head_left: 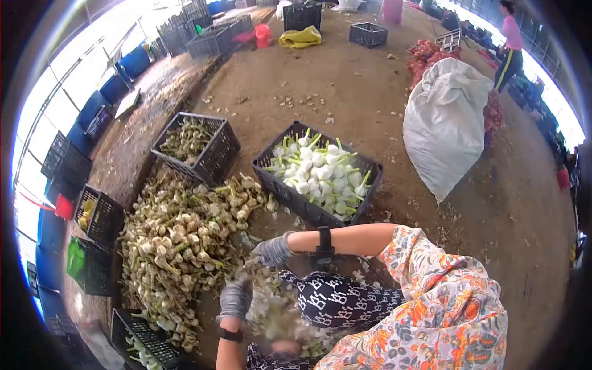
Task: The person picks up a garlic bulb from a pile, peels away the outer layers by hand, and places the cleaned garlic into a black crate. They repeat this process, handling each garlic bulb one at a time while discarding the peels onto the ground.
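Note:
My right hand, in a grey knit glove, is closed with its fingers curled at the edge of the garlic pile. Just below it, my left hand wears a matching glove and is also closed. Between the two hands is a blurred brownish patch; what they hold cannot be made out. Unpeeled garlic bulbs with dirty skins and cut stems form a large heap to the left. Loose garlic skins lie below the hands, beside my patterned trouser leg. A black crate holds clean white garlic with green stems beyond my right hand.
Another black crate with brownish garlic stands behind the heap. More crates line the left, one with a green bag; another crate sits at bottom left. A full white sack stands by red net bags. A person is at far right.

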Demonstrator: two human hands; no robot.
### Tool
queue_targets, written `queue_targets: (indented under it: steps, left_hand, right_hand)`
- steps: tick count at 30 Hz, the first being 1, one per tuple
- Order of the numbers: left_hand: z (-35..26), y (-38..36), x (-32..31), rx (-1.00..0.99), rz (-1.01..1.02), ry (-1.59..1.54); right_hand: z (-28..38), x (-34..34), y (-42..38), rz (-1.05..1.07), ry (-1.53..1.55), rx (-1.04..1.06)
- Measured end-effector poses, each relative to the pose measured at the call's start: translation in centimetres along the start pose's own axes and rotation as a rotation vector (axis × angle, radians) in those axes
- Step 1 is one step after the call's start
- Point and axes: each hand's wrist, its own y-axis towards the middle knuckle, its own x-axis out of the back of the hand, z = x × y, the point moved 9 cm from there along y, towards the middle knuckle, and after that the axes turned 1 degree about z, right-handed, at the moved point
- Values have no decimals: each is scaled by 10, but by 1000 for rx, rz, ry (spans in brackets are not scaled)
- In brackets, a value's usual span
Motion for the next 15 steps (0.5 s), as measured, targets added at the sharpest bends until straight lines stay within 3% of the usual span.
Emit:
queue_targets:
  steps: [1,3,4,5,6,7,9,11,15]
  left_hand:
    - [8,-10,-18,15,191,94]
    - [-25,-15,28,19,19,149]
    - [-19,-12,42,197,-61,-165]
    - [-39,-4,65,131,-257,-801]
    - [-57,-4,83,177,-269,-969]
    - [-76,-8,100,223,-281,-1138]
    - [-104,-16,133,169,-494,-1213]
    - [-121,-23,154,113,-640,-1368]
    - [-133,-34,161,101,-687,-1496]
  right_hand:
    - [-15,23,-15,-23,251,-184]
    - [-32,81,-52,-150,713,-572]
    - [-25,88,-49,-108,656,-521]
    - [-17,93,-43,-62,601,-468]
    - [-24,113,-50,-139,819,-713]
    - [-15,154,-55,-234,972,-768]
    - [-17,178,-51,-498,955,-742]
    - [-13,207,-55,-536,1016,-714]
    - [5,224,-53,-642,1210,-520]
